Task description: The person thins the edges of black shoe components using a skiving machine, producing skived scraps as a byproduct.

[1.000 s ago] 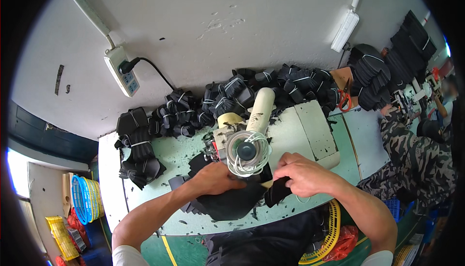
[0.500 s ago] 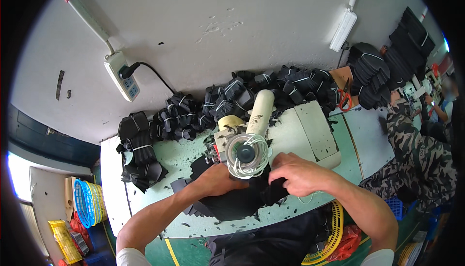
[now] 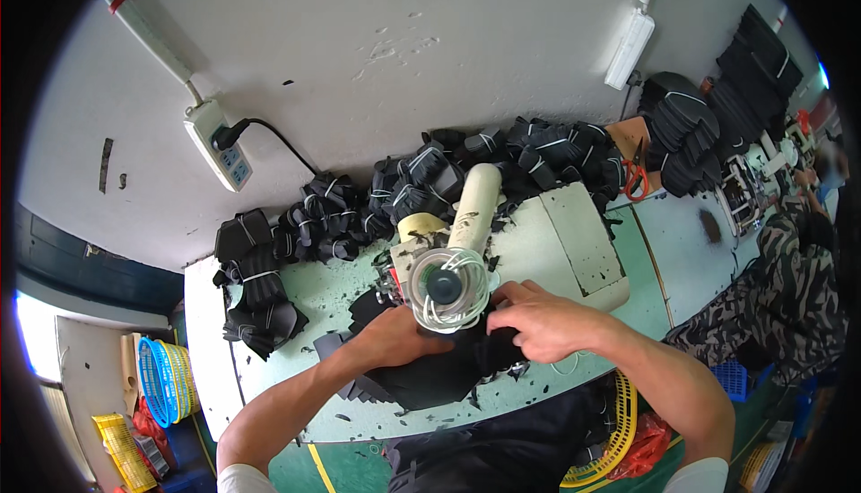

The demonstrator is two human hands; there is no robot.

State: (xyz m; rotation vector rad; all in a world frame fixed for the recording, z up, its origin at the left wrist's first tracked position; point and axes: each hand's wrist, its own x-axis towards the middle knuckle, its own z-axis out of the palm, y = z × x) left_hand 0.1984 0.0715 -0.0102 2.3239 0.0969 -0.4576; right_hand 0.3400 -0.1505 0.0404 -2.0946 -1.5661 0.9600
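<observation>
A pale machine (image 3: 473, 210) with a round dark-capped wheel and a coil of white cord stands on the table before me. My left hand (image 3: 395, 336) rests on flat black sheet pieces (image 3: 430, 376) at the machine's left; the wheel hides its fingertips, and its thumb points right. On the other side, my right hand (image 3: 543, 324) has its fingers bent together at the edge of a black piece (image 3: 498, 351). The two hands are a short way apart, below the wheel. Exactly how the fingertips meet the material cannot be made out.
Tied black bundles (image 3: 430, 165) line the wall, with more bundles (image 3: 260, 282) at left. Orange-handled scissors (image 3: 636, 179) lie at the back right. Scraps dot the pale table (image 3: 305, 385). A yellow basket (image 3: 625, 430) stands below. A co-worker in camouflage (image 3: 789, 287) sits at right.
The view has shifted slightly. My hands keep nearly the same place beside the machine. At right the co-worker's sleeve has drawn back, uncovering another machine.
</observation>
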